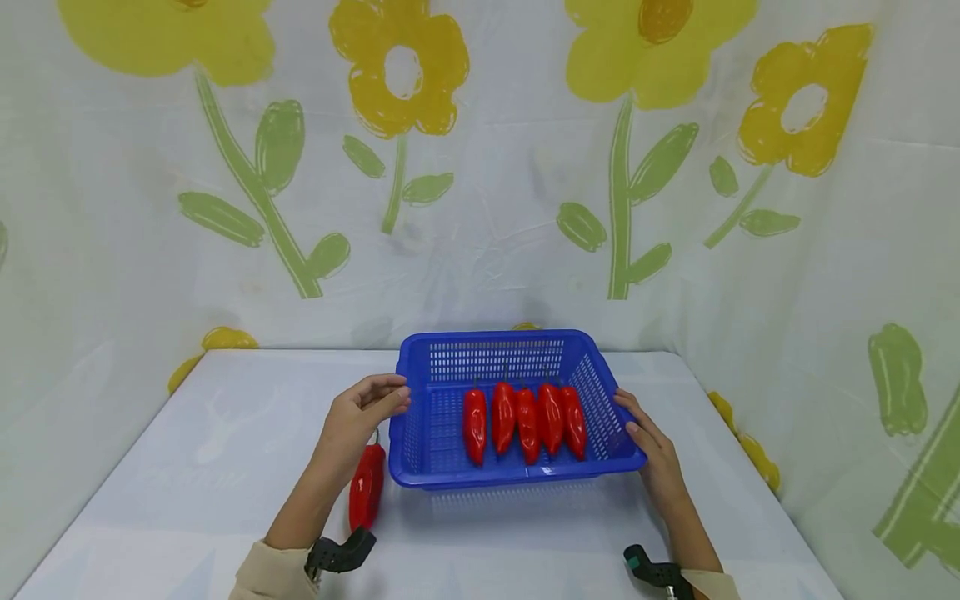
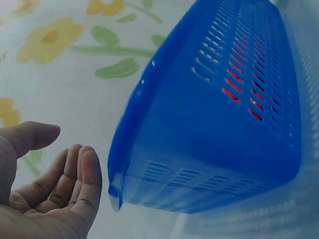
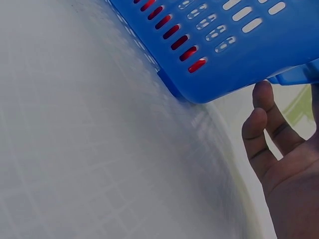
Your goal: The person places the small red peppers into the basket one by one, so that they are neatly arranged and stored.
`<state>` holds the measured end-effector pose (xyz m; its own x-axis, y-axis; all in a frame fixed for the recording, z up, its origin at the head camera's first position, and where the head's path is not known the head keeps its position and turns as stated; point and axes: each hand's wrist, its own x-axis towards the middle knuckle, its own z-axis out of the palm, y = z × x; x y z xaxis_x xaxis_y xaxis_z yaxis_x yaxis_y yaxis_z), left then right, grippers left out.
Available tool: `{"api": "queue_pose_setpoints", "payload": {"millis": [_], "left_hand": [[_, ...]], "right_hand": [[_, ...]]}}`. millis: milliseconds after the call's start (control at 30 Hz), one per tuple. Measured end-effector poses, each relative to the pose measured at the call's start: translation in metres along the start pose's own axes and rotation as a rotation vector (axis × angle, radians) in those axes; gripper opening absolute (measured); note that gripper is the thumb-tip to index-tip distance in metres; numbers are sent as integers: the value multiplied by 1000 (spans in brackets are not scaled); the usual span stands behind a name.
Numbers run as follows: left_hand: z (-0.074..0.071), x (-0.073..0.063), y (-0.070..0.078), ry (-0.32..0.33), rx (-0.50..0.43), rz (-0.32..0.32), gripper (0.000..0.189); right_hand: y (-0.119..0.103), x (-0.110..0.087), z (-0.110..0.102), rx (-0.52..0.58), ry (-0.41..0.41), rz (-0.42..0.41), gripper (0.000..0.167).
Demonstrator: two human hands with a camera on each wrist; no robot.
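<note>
A blue plastic basket (image 1: pixel 517 482) with slotted walls stands on the white table, several glossy red peppers (image 1: pixel 474 427) lying side by side in it. Another red pepper (image 1: pixel 367 487) lies outside, left of the basket, beside my left forearm. My left hand (image 1: pixel 367 408) is at the basket's left rim; in the left wrist view its loosely bent fingers (image 2: pixel 89 174) are apart from the rim, with nothing between thumb and fingers. At the right rim, my right hand (image 1: pixel 660 458) holds the basket's edge. Fingertips (image 3: pixel 262 92) show under that rim in the right wrist view; the thumb is hidden there.
White cloth printed with yellow flowers (image 1: pixel 405 71) hangs behind and at both sides of the white table (image 1: pixel 187 467). A dark wrist-worn device (image 1: pixel 341 552) sits on my left wrist, another (image 1: pixel 656 571) on my right.
</note>
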<state>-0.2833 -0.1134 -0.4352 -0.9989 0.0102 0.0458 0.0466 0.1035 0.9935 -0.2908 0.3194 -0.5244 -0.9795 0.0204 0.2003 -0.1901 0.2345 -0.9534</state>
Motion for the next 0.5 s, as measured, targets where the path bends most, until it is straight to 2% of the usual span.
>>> {"api": "queue_pose_setpoints", "payload": {"millis": [333,500], "left_hand": [[-10,-13,-17,68,-56,-6,47],[-13,-16,-23,110,-42,-10,45]], "right_hand": [[1,0,0,13,-12,-6,49],[0,0,-1,13,-21,-17,48]]}}
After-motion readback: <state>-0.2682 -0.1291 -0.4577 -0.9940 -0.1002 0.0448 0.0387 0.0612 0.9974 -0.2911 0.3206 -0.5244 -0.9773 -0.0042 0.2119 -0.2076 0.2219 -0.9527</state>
